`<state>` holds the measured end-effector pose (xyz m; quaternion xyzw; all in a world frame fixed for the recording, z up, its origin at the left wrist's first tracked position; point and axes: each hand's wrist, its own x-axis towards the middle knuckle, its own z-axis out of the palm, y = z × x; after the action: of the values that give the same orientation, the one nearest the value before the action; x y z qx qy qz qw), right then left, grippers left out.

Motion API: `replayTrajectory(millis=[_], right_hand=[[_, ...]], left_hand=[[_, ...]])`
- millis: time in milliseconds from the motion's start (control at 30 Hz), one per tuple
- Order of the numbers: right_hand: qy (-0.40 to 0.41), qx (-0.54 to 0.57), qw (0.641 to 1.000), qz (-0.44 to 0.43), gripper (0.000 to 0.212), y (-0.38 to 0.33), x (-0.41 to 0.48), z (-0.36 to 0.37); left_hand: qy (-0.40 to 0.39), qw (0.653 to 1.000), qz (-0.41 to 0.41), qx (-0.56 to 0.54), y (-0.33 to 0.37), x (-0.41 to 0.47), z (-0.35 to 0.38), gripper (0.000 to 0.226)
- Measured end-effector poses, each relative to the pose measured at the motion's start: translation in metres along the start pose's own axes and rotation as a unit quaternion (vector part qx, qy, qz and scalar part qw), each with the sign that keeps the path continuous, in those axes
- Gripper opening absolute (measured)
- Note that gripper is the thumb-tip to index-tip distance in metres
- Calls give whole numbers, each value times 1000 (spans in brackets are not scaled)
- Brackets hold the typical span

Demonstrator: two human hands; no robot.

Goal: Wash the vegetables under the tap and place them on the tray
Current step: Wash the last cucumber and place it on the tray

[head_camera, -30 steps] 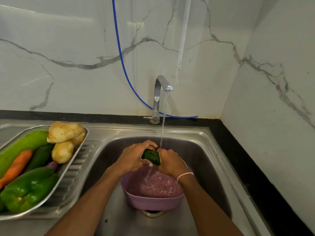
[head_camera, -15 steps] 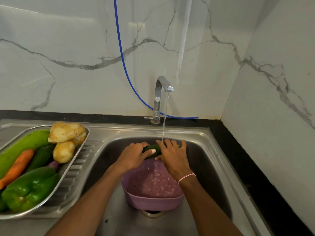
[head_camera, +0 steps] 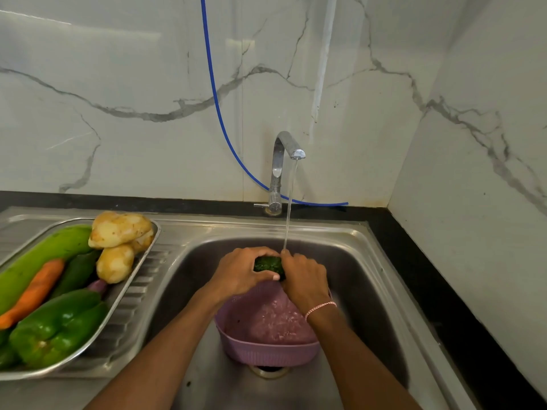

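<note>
The sink (head_camera: 370, 261) holds the work. The tray (head_camera: 149, 253) beside it on your left carries peppers (head_camera: 59, 324), potatoes (head_camera: 118, 229) and a carrot (head_camera: 35, 291). A purple colander (head_camera: 266, 350) sits over the drain. Above it your left grip (head_camera: 239, 273) and right grip (head_camera: 305, 279) both curl round one dark green vegetable (head_camera: 268, 264), at the foot of the thin stream (head_camera: 288, 217) from the tap (head_camera: 279, 161). Expect it to be firm, light and slick with water, with rough-looking skin. For the carry to the tray, wrap one grip fully round its middle rather than pinching an end.
</note>
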<state>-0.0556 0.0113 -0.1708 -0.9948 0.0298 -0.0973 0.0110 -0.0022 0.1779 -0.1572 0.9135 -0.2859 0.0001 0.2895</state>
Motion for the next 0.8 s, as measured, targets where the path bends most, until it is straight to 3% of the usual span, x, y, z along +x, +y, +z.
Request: replayTrajectory(millis=[167,267,367,500,667,800], right_hand=[[-62,128,989,42,38,6,4,5],[-86,205,973,60,41,11,4,10],[-55,309,945,89,42,17,8,10],[48,467,873,132,39,19,13,2],[38,661,729,174,28,19,9,-9],[37,680,710,181,25,18,10,-9]], left_hand=[[48,998,-34,-13,-6,3,-1,63],[52,997,-55,-18,-7,3,0,57],[67,992,-96,-42,-12,4,-4,44],[77,985,-144,-59,-11,5,-8,35],[90,971,-193,-107,-13,4,-13,36],[74,961,-226,-142,-17,3,-18,55]])
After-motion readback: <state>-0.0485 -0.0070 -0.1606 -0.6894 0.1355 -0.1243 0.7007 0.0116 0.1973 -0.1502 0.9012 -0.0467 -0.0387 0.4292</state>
